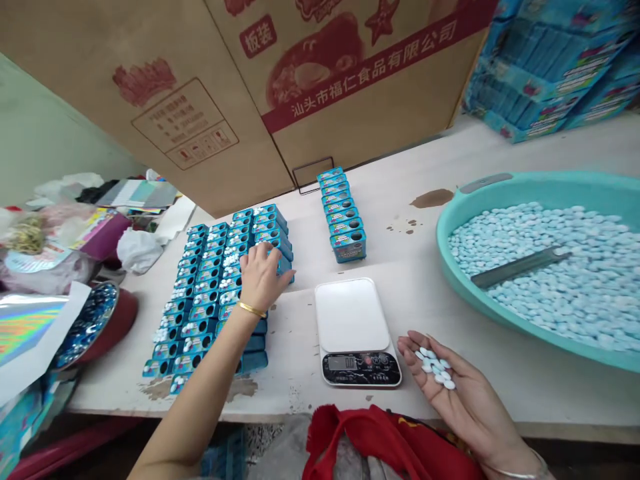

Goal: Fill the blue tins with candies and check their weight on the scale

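Note:
My left hand (pixel 260 277) rests palm down on a block of small blue tins (pixel 210 293), fingers curled over the tins in the right-hand column; many tins show white candies in their openings. My right hand (pixel 450 387) lies palm up near the table's front edge, cupping several pale blue and white candies (pixel 435 367). Between the hands stands a white kitchen scale (pixel 355 330) with nothing on its platform. A separate row of blue tins (pixel 343 213) runs away from the scale.
A large teal basin (pixel 525 193) full of pale candies, with a metal scoop (pixel 520 267) in it, sits at the right. Big cardboard boxes (pixel 280 87) stand behind. A red bowl (pixel 95 327) and clutter lie left; red cloth (pixel 390 443) is on my lap.

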`<state>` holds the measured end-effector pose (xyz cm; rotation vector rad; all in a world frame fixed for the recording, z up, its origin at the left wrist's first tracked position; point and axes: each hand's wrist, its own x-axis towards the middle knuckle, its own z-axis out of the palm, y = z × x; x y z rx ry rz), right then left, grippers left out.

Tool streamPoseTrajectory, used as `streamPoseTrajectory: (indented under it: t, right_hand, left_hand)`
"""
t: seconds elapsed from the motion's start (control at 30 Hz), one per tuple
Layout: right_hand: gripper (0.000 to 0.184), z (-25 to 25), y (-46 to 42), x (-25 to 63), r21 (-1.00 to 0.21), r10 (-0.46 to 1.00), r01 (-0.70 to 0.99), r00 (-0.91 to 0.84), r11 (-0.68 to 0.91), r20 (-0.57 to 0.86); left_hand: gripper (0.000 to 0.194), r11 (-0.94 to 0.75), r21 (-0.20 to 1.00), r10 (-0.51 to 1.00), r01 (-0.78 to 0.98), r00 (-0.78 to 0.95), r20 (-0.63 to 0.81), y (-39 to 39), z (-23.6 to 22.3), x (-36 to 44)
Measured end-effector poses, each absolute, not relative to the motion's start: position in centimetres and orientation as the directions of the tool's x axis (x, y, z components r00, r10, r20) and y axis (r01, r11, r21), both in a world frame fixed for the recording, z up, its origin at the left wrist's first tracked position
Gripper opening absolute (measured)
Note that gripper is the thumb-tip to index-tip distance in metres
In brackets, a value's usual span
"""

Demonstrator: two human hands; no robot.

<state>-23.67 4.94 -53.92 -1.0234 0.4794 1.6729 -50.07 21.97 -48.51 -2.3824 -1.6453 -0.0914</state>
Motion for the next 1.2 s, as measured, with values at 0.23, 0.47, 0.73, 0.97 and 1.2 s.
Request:
streamPoseTrajectory:
  t: [0.23, 0.47, 0.73, 0.97, 1.2]
  right_hand:
    - [0.016, -53.9, 4.4, -24.2, -0.194, 0.664, -0.918, -0.094, -0.347, -0.742]
    - [0.014, -54.3, 3.7, -23.6, -0.22, 0.697, -0.924, -0.066, -0.313, -0.714]
    - [0.013, -54.6, 3.1, -22.7, -0.218, 0.722, -0.937, -0.05, -0.274, -0.69]
    - [0.022, -54.2, 2.9, -23.3, -0.174, 0.735, -0.922, -0.152, -0.347, -0.661]
    - [0.032, -53.9, 1.5, -24.5, -0.077, 0.652, -0.842, -0.352, -0.534, -0.671]
  left_hand:
    - [0.011, -0.442, -0.276, 0.868, 0.854, 0.485, 0.11, 21.1, -49.7, -51.8]
    - [0.017, -0.7, -0.224, 0.692, 0.678, 0.721, 0.02, 16.7, -44.9, -43.0]
    - [0.015, -0.809, -0.153, 0.58, 0.567, 0.812, -0.057, 16.3, -47.1, -39.3]
    - [0.021, -0.803, 0.174, 0.586, 0.57, 0.808, 0.06, 12.6, -45.2, -41.1]
    - [0.022, -0.862, 0.298, 0.413, 0.411, 0.909, -0.059, 6.0, -51.0, -37.9]
